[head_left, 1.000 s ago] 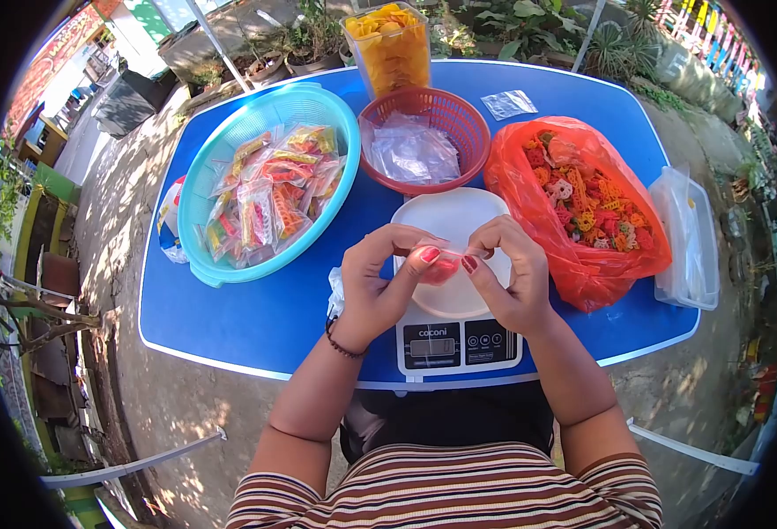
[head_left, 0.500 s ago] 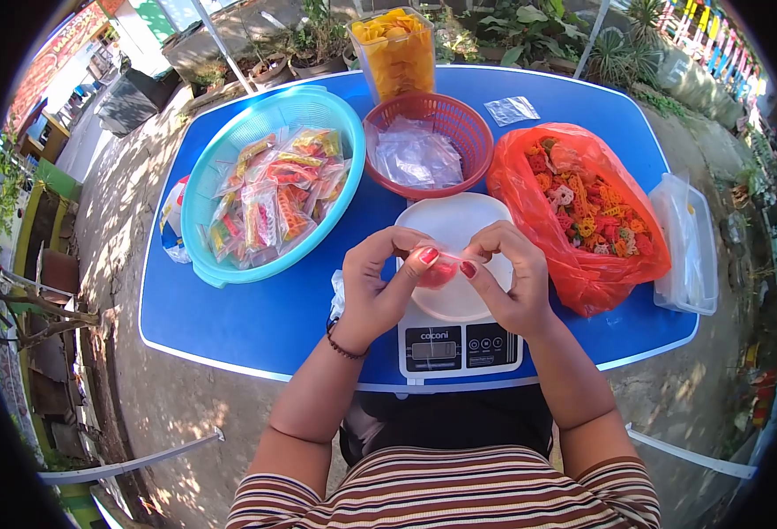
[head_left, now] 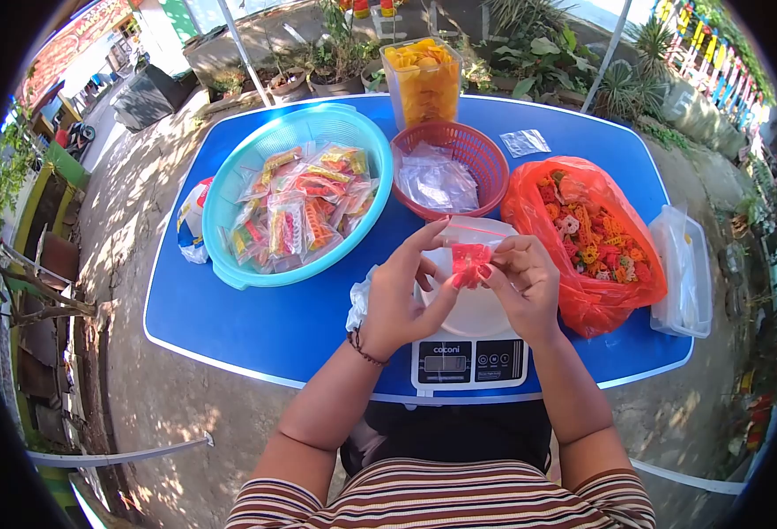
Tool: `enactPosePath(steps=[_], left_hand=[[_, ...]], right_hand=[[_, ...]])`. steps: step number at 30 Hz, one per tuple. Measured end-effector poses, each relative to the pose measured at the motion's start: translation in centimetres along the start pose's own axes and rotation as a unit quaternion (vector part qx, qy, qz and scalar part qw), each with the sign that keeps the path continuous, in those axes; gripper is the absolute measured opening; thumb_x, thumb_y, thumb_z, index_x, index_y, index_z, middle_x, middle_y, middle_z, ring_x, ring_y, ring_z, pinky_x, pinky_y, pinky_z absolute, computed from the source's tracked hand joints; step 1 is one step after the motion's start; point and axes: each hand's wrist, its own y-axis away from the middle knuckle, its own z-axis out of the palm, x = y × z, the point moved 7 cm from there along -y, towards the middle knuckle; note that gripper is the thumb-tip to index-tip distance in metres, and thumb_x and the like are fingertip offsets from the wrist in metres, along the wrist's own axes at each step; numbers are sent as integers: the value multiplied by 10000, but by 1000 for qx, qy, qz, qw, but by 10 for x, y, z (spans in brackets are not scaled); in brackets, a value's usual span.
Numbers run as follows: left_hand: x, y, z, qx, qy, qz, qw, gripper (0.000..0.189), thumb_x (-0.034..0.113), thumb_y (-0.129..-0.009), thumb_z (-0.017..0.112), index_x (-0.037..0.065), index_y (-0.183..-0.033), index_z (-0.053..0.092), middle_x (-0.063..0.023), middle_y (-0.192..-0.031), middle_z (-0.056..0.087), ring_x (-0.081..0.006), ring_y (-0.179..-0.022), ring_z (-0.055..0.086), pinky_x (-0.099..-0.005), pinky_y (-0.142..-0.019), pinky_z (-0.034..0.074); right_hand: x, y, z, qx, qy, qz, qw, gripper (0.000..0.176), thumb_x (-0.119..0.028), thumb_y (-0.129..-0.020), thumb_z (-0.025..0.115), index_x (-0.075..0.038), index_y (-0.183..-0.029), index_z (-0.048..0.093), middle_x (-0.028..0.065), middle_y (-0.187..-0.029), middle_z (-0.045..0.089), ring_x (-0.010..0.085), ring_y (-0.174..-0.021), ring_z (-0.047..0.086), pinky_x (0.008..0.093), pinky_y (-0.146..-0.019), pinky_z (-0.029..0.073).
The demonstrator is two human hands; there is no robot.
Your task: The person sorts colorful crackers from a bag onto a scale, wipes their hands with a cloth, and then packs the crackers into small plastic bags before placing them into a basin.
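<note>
Above the white kitchen scale [head_left: 428, 381], I hold up a small clear zip bag [head_left: 471, 256] with something red and crumpled inside. My left hand [head_left: 410, 291] has its thumb at the bag's lower left corner, fingers curled behind its left side. My right hand [head_left: 526, 286] pinches the lower right part between thumb and fingers. A red line runs along the bag's upper edge. Both hands partly cover the scale's pale round platform [head_left: 476, 322]. Right of my right hand stands an open red plastic bag [head_left: 542, 256] full of crocheted pieces in orange, red and pink.
A turquoise basin [head_left: 230, 256] of filled packets stands left, beside crumpled clear plastic [head_left: 359, 300]. Behind the scale, a red basket [head_left: 485, 167] holds clear bags, with a tub of yellow pieces [head_left: 423, 84] beyond. A flat packet [head_left: 525, 142] and a clear box [head_left: 684, 282] lie right.
The bag has been raised upright and spread, so its upper edge and red contents show. My left hand's fingers have opened out along its side. The whole view has shifted slightly.
</note>
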Motion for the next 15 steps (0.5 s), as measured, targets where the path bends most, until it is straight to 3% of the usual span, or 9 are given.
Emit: enactPosePath(steps=[2, 5, 6, 9, 10, 13, 14, 15], left_hand=[[-1, 3, 2, 13, -21, -17, 1000, 609, -16, -841, 693, -10, -1397, 447, -137, -1037, 704, -135, -715, 700, -238, -626, 540], [1, 4, -8, 98, -99, 96, 985, 574, -23, -799, 702, 27, -1342, 521, -121, -1061, 697, -179, -661, 684, -284, -575, 529], [7, 3, -14, 113, -152, 101, 977, 509, -16, -780, 711, 47, -1268, 582, -94, -1039, 695, -199, -759, 683, -319, -675, 518], [27, 3, -34, 194, -324, 177, 909, 448, 28, -763, 727, 67, -1199, 634, -64, -1045, 693, -206, -910, 659, -346, -819, 467], [23, 4, -41, 207, -326, 157, 909, 443, 77, -772, 734, 80, -1207, 651, -63, -1121, 682, -225, -1045, 613, -379, -915, 407], [32, -1, -59, 274, -403, 125, 864, 487, 105, -790, 724, 85, -1268, 635, -103, -1263, 647, -251, -1093, 598, -401, -920, 405], [25, -3, -66, 275, -412, 105, 862, 510, 143, -812, 715, 82, -1309, 618, -156, -1407, 566, -292, -1161, 574, -442, -958, 399], [19, -3, -71, 295, -417, 109, 853, 507, 146, -814, 712, 85, -1308, 617, -169, -1425, 549, -305, -1173, 570, -453, -976, 395]], right_hand=[[1, -4, 1, -15, 2, -8, 1000, 314, 31, -924, 655, -7, -1191, 494, 80, -989, 655, 124, -907, 657, 258, -804, 539], [-15, -11, 23, -62, 54, -62, 995, 346, 42, -912, 662, -20, -1203, 485, 75, -1057, 638, 129, -946, 656, 260, -802, 540], [-24, -14, 34, -80, 79, -88, 990, 351, 46, -903, 670, -26, -1199, 493, 71, -1082, 634, 129, -954, 659, 257, -793, 538], [-27, -34, 60, -120, 38, -58, 990, 362, 66, -898, 658, -25, -1206, 493, 80, -1125, 615, 137, -969, 654, 259, -794, 542], [-29, -42, 70, -125, -3, -43, 991, 355, 87, -894, 636, -15, -1206, 502, 81, -1124, 612, 136, -962, 653, 247, -796, 542], [-28, -71, 102, -149, -38, -8, 988, 342, 95, -895, 611, -4, -1205, 505, 79, -1132, 609, 132, -985, 650, 230, -768, 543], [-29, -82, 115, -144, -47, -48, 987, 303, 90, -903, 591, 5, -1186, 521, 78, -1071, 628, 121, -960, 655, 226, -732, 552], [-22, -94, 128, -150, -37, -38, 987, 296, 90, -906, 585, 12, -1186, 529, 81, -1057, 636, 118, -947, 659, 224, -726, 553]])
